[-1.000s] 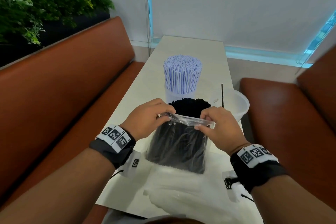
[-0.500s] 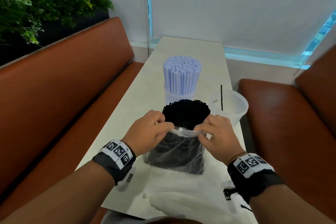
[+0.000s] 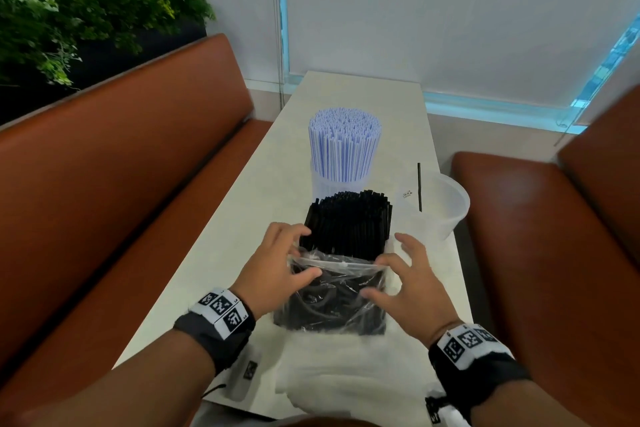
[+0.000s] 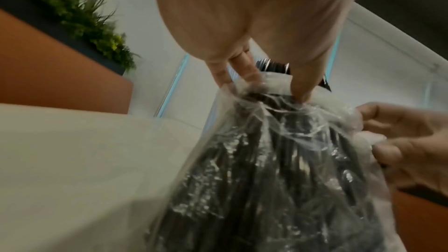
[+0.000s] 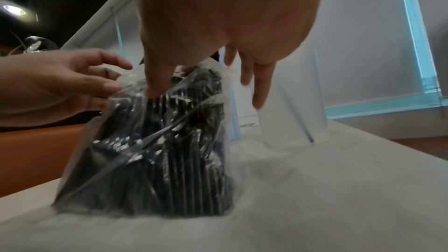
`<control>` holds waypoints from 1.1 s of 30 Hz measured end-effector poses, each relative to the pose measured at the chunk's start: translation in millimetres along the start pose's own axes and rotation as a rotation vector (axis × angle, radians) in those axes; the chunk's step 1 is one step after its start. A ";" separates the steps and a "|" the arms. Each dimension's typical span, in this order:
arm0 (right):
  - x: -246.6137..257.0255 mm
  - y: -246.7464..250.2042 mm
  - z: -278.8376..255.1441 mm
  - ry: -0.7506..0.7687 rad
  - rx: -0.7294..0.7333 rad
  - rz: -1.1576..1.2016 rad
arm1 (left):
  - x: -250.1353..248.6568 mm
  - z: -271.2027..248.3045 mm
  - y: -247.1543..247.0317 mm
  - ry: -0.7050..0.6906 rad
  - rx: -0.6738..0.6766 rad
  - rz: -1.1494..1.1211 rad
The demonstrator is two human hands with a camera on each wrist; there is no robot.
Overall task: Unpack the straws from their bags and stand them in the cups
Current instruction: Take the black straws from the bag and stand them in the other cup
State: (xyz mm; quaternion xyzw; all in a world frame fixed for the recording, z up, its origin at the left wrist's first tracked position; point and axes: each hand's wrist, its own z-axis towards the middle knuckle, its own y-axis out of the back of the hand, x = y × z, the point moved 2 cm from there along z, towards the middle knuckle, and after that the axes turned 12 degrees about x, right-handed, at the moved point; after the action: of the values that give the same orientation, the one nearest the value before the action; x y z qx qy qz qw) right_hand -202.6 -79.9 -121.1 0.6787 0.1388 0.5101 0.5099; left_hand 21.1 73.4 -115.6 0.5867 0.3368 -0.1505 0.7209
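Both left fingers (image 3: 298, 275) and right fingers (image 3: 387, 262) pinch the straw bag (image 3: 336, 300); cup label (image 3: 407, 194) unreadable.

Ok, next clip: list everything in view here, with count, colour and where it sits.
black straws: one bundle, black, upright in the bag, tops sticking out
bag: one, clear, on the table between the hands
striped straws: one bundle, blue and white, upright in the far cup
far cup: one, clear, behind the bag
right cup: one, clear, holds a single straw, black
white plastic: one heap, near table edge
table: one, pale
benches: two, orange-brown, either side
plants: green, behind left bench
left hand: grips the bag's mouth
right hand: pinches the bag's right edge
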 end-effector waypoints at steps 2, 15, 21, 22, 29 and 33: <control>1.8 -12.3 0.2 -0.126 0.124 -0.025 | 5.3 3.3 -8.8 0.081 -0.019 -0.067; 33.5 46.3 35.9 -0.110 0.081 0.307 | -57.7 17.1 27.0 0.114 0.071 -0.213; 40.9 110.5 45.3 -0.124 0.180 0.071 | -98.1 -7.8 30.4 -0.023 0.425 -0.215; 41.1 109.6 45.0 -0.132 0.200 0.046 | -98.8 -10.2 25.5 -0.025 0.489 -0.192; 32.9 18.4 28.8 -0.349 0.615 -0.070 | -81.2 -14.8 24.3 0.244 0.887 0.052; 26.1 3.2 26.4 -0.348 0.461 0.015 | -81.0 10.7 25.7 0.059 0.507 0.375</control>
State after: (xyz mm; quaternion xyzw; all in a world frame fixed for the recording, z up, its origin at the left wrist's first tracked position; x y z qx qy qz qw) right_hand -170.2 -77.3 -103.0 0.8549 0.1566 0.3447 0.3547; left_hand -18.8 55.7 -41.9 0.8037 0.1954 -0.0768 0.5568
